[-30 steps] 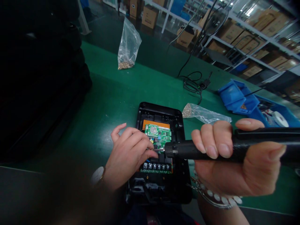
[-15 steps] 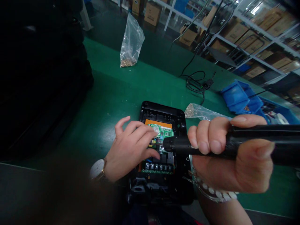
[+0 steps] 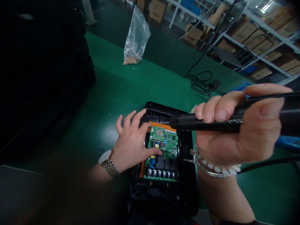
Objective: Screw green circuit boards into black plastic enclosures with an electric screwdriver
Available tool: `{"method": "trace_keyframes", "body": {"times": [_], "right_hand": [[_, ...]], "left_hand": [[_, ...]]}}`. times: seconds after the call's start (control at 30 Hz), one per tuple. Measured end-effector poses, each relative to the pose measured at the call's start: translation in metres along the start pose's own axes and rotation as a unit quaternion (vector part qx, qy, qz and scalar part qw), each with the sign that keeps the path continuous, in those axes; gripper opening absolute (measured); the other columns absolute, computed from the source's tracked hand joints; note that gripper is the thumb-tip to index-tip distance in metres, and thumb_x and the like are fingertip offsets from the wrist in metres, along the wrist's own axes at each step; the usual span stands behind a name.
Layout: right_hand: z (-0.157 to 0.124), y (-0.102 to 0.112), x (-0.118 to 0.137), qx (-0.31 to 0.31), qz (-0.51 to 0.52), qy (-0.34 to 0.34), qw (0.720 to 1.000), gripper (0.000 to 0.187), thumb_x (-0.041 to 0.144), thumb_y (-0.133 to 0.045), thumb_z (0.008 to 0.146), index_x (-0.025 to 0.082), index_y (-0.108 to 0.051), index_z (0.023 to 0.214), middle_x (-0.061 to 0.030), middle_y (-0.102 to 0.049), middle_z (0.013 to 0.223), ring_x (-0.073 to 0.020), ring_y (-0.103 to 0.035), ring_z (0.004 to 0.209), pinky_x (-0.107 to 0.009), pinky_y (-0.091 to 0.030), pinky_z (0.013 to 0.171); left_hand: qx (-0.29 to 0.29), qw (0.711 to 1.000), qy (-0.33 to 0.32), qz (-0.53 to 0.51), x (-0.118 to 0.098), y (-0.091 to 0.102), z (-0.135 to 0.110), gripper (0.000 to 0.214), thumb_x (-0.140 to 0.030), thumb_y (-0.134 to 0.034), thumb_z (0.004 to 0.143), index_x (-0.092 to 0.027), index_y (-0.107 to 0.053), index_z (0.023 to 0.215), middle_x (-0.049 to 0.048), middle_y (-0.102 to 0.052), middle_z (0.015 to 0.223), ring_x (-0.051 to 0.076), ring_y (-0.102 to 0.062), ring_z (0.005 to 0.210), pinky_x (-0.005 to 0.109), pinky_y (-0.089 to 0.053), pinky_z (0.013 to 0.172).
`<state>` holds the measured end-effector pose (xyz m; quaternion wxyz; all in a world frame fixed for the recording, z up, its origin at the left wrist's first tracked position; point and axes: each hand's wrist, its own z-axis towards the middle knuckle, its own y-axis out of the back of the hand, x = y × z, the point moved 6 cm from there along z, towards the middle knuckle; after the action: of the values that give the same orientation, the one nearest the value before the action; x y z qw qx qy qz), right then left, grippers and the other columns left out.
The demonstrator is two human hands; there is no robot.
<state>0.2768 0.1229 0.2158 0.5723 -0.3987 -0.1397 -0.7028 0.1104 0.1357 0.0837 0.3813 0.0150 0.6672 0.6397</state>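
Note:
A black electric screwdriver (image 3: 201, 121) is wrapped in the fingers of my right hand (image 3: 236, 125). Its thin bit points left, over the orange strip (image 3: 153, 125) at the far end of a green circuit board (image 3: 170, 146). The board lies inside a black plastic housing (image 3: 186, 187), with a row of screw terminals (image 3: 161, 173) at its near end. My left hand (image 3: 133, 142) is open with fingers spread. Its thumb rests on the board, and its index fingertip is by the orange strip. Whether the bit touches a screw I cannot tell.
A clear bag of small brass-coloured parts (image 3: 132, 59) stands on the green table (image 3: 112, 84). Coiled black cable (image 3: 200, 86) lies farther back. Blue bins (image 3: 241, 87) are partly hidden behind my right hand. Dark stacked shapes (image 3: 47, 78) fill the left side; shelves with cartons (image 3: 248, 34) stand beyond.
My right hand has moved the screwdriver up and away from the board's middle to its far end. My left hand has spread its fingers, uncovering more of the board.

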Motion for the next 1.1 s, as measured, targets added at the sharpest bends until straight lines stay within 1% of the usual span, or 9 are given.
{"method": "trace_keyframes", "body": {"times": [0.13,0.27,0.43,0.6,0.73,0.87,0.97,1.03,1.1], "right_hand": [[-0.001,-0.005,-0.015,0.025,0.006,-0.024,0.999,0.014,0.029,-0.069,0.086,0.02,-0.065,0.095,0.0046,-0.05,0.059,-0.0108,-0.047,0.046,-0.028,-0.046,0.045],[-0.003,-0.005,-0.025,0.015,0.013,-0.047,0.999,0.017,0.028,-0.073,0.084,0.019,-0.065,0.097,0.004,-0.051,0.059,-0.012,-0.046,0.046,-0.03,-0.045,0.046],[-0.007,-0.009,-0.034,0.017,0.021,-0.067,0.997,0.017,0.027,-0.072,0.082,0.02,-0.066,0.097,0.0047,-0.051,0.058,-0.0111,-0.046,0.046,-0.029,-0.045,0.045],[-0.012,-0.013,-0.041,0.042,0.015,-0.069,0.997,0.013,0.024,-0.069,0.086,0.018,-0.065,0.096,0.0046,-0.05,0.058,-0.0101,-0.048,0.046,-0.028,-0.045,0.046],[-0.017,-0.014,-0.047,0.056,-0.01,-0.08,0.995,0.012,0.028,-0.069,0.087,0.022,-0.064,0.097,0.0061,-0.049,0.059,-0.009,-0.048,0.047,-0.027,-0.047,0.046],[-0.016,-0.012,-0.046,0.045,0.001,-0.1,0.994,0.015,0.028,-0.07,0.086,0.022,-0.065,0.098,0.0055,-0.051,0.06,-0.01,-0.049,0.049,-0.028,-0.047,0.048],[-0.013,-0.011,-0.038,0.038,-0.002,-0.104,0.994,0.016,0.03,-0.074,0.083,0.021,-0.066,0.095,0.0055,-0.05,0.058,-0.0097,-0.046,0.047,-0.028,-0.046,0.046],[-0.012,-0.01,-0.034,0.035,-0.034,-0.107,0.993,0.016,0.034,-0.074,0.083,0.024,-0.066,0.092,0.0058,-0.048,0.058,-0.0095,-0.046,0.046,-0.027,-0.047,0.044],[-0.011,-0.011,-0.032,0.037,-0.06,-0.117,0.991,0.019,0.04,-0.074,0.084,0.028,-0.063,0.094,0.0055,-0.048,0.061,-0.0111,-0.051,0.048,-0.027,-0.049,0.043]], "left_hand": [[0.012,1.0,0.007,-0.002,0.002,-0.002,0.002,0.082,-0.077,-0.082,0.059,-0.03,-0.062,0.123,0.0051,-0.023,0.166,0.037,-0.022,0.149,0.069,-0.012,0.118],[0.016,1.0,0.012,-0.019,0.003,-0.002,0.004,0.081,-0.074,-0.083,0.059,-0.03,-0.062,0.123,0.005,-0.024,0.165,0.037,-0.023,0.148,0.069,-0.013,0.118],[0.02,1.0,0.009,-0.022,0.003,-0.003,0.006,0.082,-0.076,-0.081,0.06,-0.027,-0.062,0.123,0.0067,-0.025,0.164,0.037,-0.024,0.148,0.068,-0.014,0.118],[0.017,1.0,0.006,-0.019,0.004,-0.003,0.005,0.082,-0.079,-0.079,0.061,-0.027,-0.062,0.122,0.0067,-0.024,0.164,0.038,-0.025,0.147,0.068,-0.015,0.118],[0.015,1.0,0.007,-0.024,0.004,-0.004,0.003,0.082,-0.079,-0.079,0.061,-0.026,-0.062,0.122,0.0068,-0.024,0.164,0.038,-0.025,0.147,0.069,-0.013,0.118],[0.01,0.999,-0.001,-0.054,0.007,-0.006,0.003,0.093,-0.085,-0.075,0.059,-0.027,-0.058,0.13,0.0077,-0.024,0.164,0.038,-0.022,0.148,0.068,-0.013,0.119],[-0.005,0.994,-0.012,-0.109,0.01,-0.005,0.004,0.102,-0.089,-0.068,0.063,-0.023,-0.052,0.14,0.0109,-0.027,0.162,0.035,-0.023,0.148,0.062,-0.021,0.119],[-0.02,0.989,-0.003,-0.144,0.013,-0.003,0.004,0.089,-0.082,-0.068,0.072,-0.025,-0.055,0.138,0.01,-0.031,0.16,0.032,-0.027,0.146,0.056,-0.028,0.118],[-0.035,0.985,0.011,-0.171,0.015,0.0,0.005,0.062,-0.068,-0.07,0.082,-0.03,-0.062,0.13,0.0058,-0.037,0.157,0.029,-0.03,0.145,0.051,-0.03,0.117]]}}
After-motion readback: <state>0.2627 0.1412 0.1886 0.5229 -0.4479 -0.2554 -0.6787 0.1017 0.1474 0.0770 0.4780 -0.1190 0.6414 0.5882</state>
